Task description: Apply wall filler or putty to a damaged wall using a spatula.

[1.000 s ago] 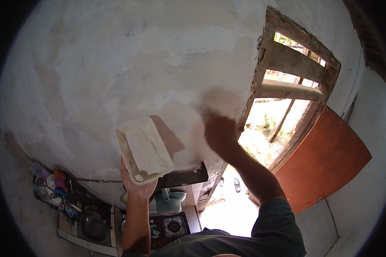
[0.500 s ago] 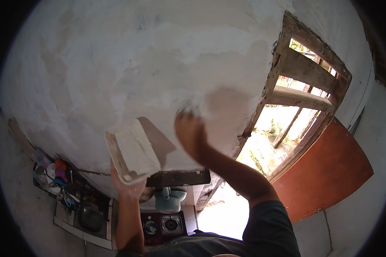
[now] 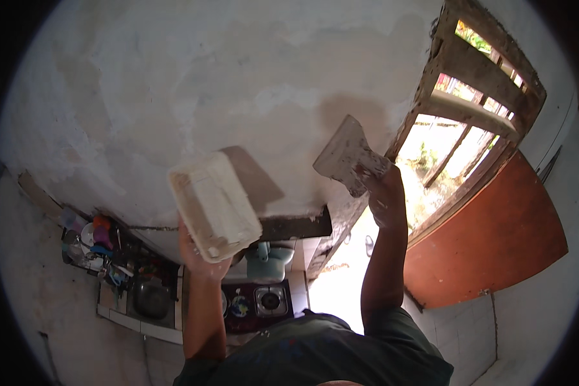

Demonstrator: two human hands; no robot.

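gripping a scraper (image 3: 342,154), the right hand (image 3: 386,194) has swung right of centre, seemingly between strokes, while the left hand (image 3: 204,265) grasps a tub (image 3: 217,207).

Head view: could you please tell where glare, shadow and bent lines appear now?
In the head view, glare whitens the doorway; a dark shadow lies on the wall right of the container in the left hand; edges of the orange panel look curved; the scraper in the right hand looks fairly clear.
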